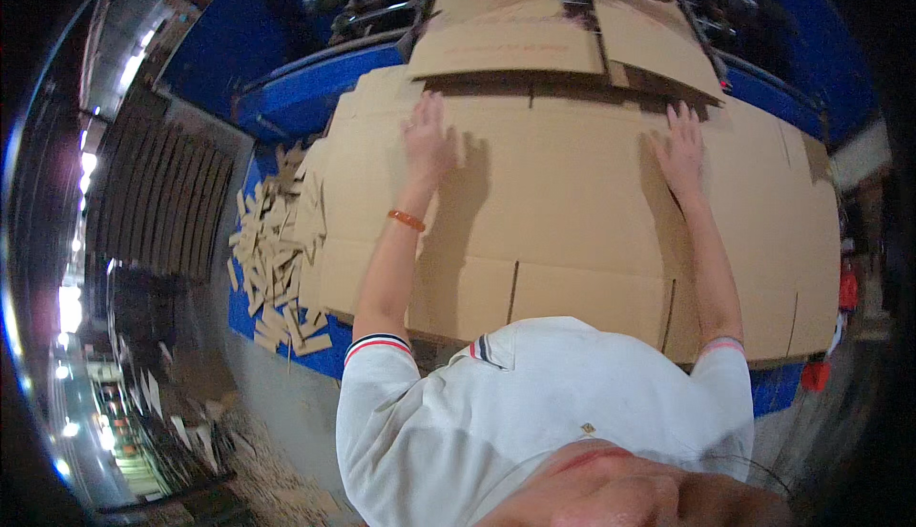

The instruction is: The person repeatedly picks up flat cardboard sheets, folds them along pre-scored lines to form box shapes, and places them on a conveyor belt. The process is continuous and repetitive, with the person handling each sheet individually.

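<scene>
Fingers extended, slightly apart.
Left hand and right hand over cardboard, toward far edge of bench; contact unclear. Scraps at left edge.

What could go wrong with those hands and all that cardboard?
The left hand and right hand are close to the edge of the top cardboard, so they might get scratched. The bracelet could snag on an edge. The loose scraps lie near the rim of the blue table, so some might fall off.
</scene>
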